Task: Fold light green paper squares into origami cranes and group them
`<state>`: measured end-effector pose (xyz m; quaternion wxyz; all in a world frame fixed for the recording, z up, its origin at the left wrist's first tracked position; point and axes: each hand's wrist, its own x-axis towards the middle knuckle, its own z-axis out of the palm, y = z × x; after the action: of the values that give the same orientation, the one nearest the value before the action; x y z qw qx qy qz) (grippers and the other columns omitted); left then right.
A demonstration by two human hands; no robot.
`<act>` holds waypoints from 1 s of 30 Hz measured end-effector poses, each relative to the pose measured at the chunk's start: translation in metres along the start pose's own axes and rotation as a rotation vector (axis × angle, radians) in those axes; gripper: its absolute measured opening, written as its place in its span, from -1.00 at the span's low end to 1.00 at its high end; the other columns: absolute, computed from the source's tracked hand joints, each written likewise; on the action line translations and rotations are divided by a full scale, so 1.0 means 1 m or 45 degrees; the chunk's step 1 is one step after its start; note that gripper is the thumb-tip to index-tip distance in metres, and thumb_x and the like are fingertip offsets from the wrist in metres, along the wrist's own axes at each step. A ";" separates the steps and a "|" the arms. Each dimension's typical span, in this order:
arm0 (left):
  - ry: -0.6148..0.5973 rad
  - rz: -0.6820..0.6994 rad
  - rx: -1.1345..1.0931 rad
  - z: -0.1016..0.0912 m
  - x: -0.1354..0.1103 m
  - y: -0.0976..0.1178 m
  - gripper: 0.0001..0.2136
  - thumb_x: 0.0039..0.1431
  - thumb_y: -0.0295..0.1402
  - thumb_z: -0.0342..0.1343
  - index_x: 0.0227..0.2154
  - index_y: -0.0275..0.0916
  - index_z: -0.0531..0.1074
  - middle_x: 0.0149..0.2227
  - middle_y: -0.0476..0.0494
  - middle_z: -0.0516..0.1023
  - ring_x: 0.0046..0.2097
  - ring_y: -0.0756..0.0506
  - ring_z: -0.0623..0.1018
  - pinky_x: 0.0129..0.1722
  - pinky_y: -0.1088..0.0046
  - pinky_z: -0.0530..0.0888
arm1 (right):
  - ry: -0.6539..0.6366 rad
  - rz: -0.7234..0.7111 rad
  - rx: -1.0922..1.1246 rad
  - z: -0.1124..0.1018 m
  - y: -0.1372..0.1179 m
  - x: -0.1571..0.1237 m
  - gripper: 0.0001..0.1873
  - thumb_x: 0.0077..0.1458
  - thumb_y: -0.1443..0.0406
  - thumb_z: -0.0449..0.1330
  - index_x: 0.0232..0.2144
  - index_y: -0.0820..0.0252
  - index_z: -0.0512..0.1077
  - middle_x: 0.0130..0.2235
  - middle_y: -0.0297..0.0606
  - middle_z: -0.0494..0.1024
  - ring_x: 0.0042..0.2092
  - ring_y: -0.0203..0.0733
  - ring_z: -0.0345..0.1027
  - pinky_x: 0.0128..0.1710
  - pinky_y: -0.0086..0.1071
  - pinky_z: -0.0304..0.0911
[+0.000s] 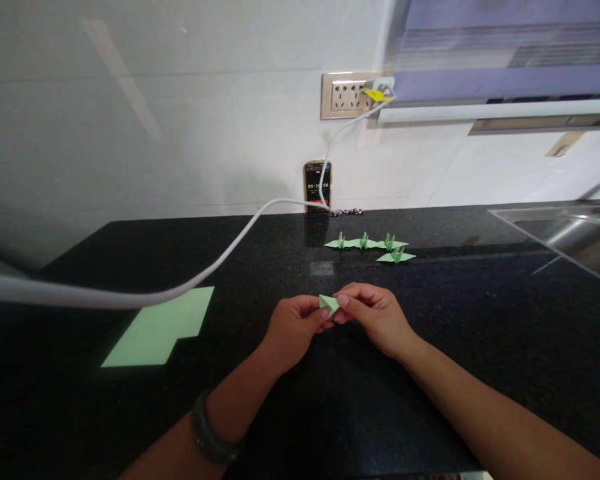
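Note:
Between my two hands is a small folded piece of light green paper, held just above the black countertop. My left hand pinches its left side between thumb and fingers. On the other side, the thumb and fingers of my right hand close on its right edge. Part of the paper is hidden behind my fingers. Beyond my hands, several green origami cranes stand on the counter, most in a row and one crane nearer to me. Flat green paper with a notched corner lies to the left.
A phone showing a timer leans against the tiled wall, with a beaded strap beside it. From the wall socket, a white cable loops across the left side, close to the camera. A metal sink sits at the right.

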<state>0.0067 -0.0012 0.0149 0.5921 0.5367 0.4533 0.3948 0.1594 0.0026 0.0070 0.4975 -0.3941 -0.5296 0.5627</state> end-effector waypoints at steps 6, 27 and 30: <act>-0.014 0.067 0.004 0.000 -0.001 0.001 -0.88 -0.06 -0.41 0.09 -0.46 -0.30 0.51 -0.52 -0.06 0.52 -0.47 0.02 0.45 -0.42 0.51 0.37 | -0.105 -0.004 0.022 -0.002 0.001 0.000 -0.86 -0.07 0.26 0.19 -0.51 0.26 0.42 -0.47 -0.31 0.44 -0.49 -0.39 0.32 -0.48 -0.47 0.24; -0.124 0.040 -0.019 0.001 -0.003 0.001 -0.83 -0.04 -0.32 0.07 -0.44 -0.30 0.49 -0.49 -0.09 0.52 -0.43 0.00 0.46 -0.40 0.50 0.36 | -0.040 -0.108 -0.217 0.001 -0.007 -0.002 -0.86 -0.07 0.27 0.17 -0.52 0.26 0.37 -0.53 -0.35 0.39 -0.53 -0.38 0.30 -0.54 -0.47 0.23; -0.190 0.067 -0.077 0.001 -0.004 0.004 -0.86 -0.06 -0.37 0.10 -0.43 -0.31 0.48 -0.47 -0.08 0.51 -0.41 0.02 0.45 -0.36 0.52 0.35 | -0.041 -0.127 -0.282 0.000 -0.007 -0.002 -0.87 -0.04 0.27 0.15 -0.51 0.25 0.36 -0.52 -0.35 0.37 -0.53 -0.38 0.29 -0.54 -0.47 0.22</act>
<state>0.0069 -0.0046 0.0196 0.6297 0.5583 0.3814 0.3826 0.1610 0.0006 0.0133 0.4696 -0.4107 -0.6155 0.4816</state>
